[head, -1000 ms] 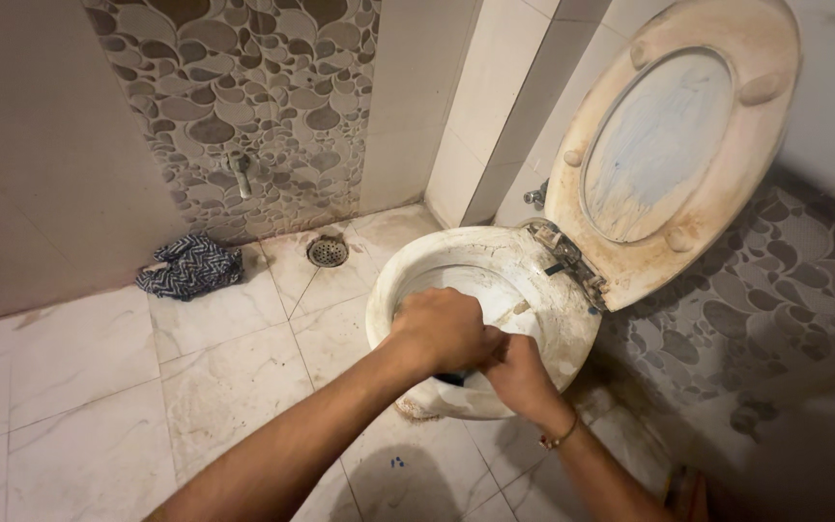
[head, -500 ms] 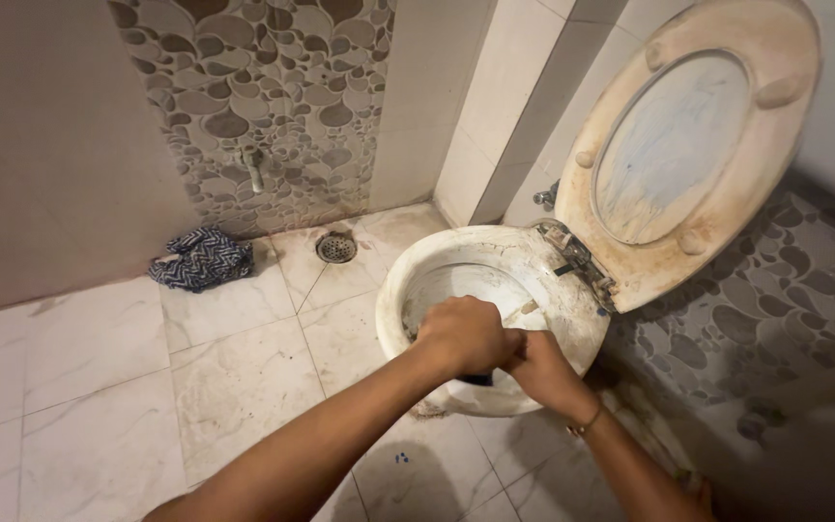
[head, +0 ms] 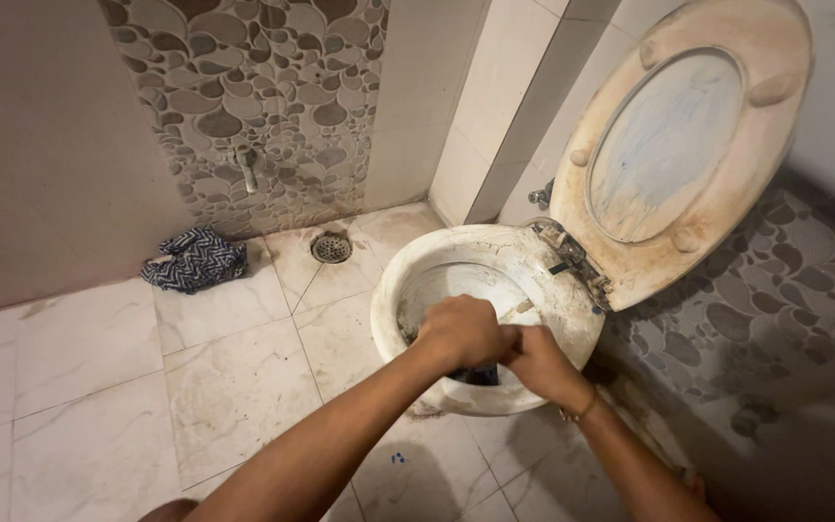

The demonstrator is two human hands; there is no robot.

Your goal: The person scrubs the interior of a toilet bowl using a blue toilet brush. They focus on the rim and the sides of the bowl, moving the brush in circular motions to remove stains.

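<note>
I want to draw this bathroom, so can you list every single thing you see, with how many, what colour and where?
toilet bowl: one, white and stained, centre, beside the right wall
seat and lid: one, cream and grimy, raised upright behind the bowl
dark object: one, dark blue-black, at the front rim of the bowl, mostly hidden under the hands
crumpled cloth: one, blue and white pattern, on the floor at the left wall
floor drain: one, round metal, in the floor corner
wall tap: one, metal, on the pebble-pattern wall
floor tiles: many, white marble
left hand: one, closed grip over the bowl
right hand: one, closed, touching the left hand
</note>
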